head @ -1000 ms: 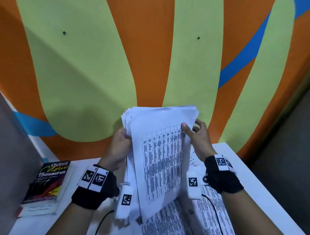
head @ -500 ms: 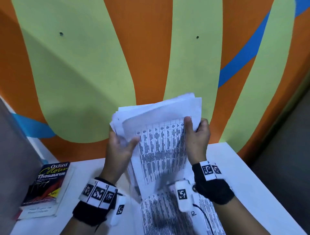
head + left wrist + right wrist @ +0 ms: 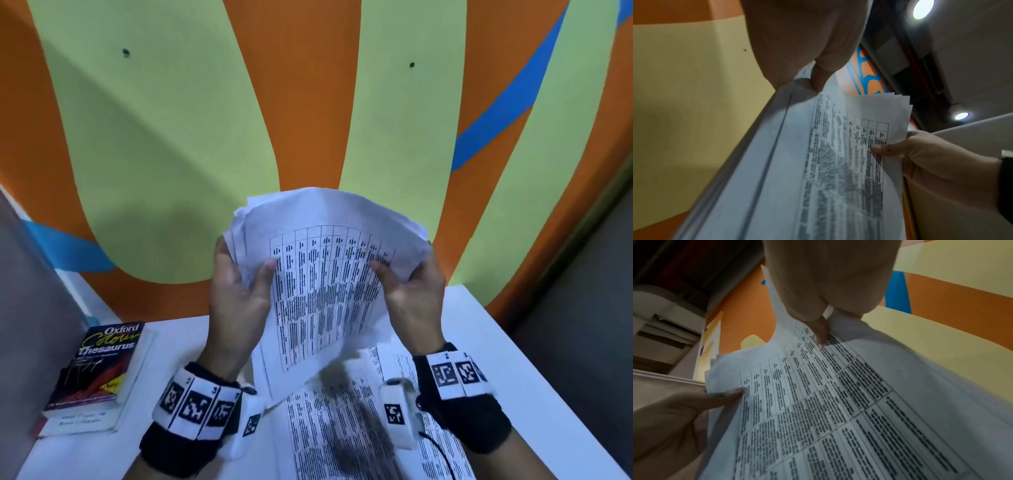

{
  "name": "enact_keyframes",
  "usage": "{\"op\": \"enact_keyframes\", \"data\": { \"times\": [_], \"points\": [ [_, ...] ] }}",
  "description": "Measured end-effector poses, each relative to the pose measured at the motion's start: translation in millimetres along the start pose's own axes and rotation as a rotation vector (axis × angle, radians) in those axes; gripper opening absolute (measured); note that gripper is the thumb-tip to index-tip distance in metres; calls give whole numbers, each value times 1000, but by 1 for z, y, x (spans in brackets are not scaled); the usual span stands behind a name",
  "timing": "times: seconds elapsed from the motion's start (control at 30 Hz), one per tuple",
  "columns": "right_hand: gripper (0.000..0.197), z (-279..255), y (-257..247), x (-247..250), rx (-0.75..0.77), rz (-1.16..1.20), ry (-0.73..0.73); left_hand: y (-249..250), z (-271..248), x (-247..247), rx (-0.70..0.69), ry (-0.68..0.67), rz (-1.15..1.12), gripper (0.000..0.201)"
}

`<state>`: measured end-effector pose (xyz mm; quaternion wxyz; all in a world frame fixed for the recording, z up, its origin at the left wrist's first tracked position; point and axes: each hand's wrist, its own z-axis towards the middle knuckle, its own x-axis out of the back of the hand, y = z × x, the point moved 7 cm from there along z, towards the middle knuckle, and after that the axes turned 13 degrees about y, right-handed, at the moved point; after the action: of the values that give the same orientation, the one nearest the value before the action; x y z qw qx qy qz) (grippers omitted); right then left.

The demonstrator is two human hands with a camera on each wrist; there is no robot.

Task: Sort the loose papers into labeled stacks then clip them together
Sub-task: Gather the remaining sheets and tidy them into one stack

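A sheaf of printed papers with tables stands upright above the white table, its top bowed into an arch. My left hand grips its left edge, thumb on the front sheet, fingers behind. My right hand grips the right edge the same way. The left wrist view shows the sheaf edge-on under my left thumb, with my right hand across. In the right wrist view my right thumb presses the printed page. More printed sheets lie flat on the table below.
A thesaurus book lies on another book at the table's left, with what look like clips on its cover. The painted orange, green and blue wall stands right behind the table. A cable runs from my right wrist.
Both hands have shifted on the sheaf and pushed its side edges inward, so the top now bows into an arch. The sheaf sits a little lower and more squared than a second ago.
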<state>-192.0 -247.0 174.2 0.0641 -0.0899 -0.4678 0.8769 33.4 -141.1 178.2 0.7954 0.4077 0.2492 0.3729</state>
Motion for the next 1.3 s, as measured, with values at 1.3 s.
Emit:
{"op": "enact_keyframes", "data": {
  "times": [1.3],
  "points": [
    [38,-49,80,-11,-172,-349,-466,-96,-32,23,414,-198,151,13]
  ]
}}
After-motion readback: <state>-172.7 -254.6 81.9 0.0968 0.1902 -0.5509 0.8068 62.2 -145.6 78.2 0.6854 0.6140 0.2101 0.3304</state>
